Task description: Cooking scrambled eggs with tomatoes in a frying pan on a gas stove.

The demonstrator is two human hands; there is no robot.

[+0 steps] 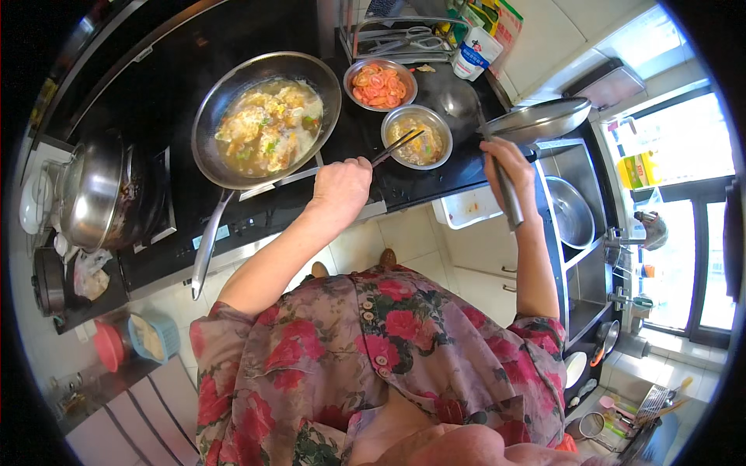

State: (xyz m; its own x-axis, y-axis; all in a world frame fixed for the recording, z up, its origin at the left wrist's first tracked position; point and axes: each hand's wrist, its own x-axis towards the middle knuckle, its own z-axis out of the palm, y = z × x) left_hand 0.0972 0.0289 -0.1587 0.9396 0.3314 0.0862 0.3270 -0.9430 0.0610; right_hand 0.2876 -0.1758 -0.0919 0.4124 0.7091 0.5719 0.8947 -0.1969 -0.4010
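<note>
My left hand (344,189) grips a pair of dark chopsticks (399,147), whose tips reach over a small metal bowl (389,156) of yellowish, egg-like food with green bits. My right hand (508,172) is closed around the handle of a metal ladle (457,105). The ladle's bowl is over the black counter, right of the metal bowls. Behind the egg bowl stands another metal bowl (349,96) with sliced tomatoes (379,85). On the stove to the left, a frying pan (211,167) contains broth with cooked egg clumps (274,125); its handle points towards me.
Beside the sink, a large metal lid or pan (539,119) leans near my right hand. A white tray (469,209) sits below the counter edge. Scissors (422,39) lie in a rack at the back, near a white pouch (477,53). A metal wok (93,192) stands left.
</note>
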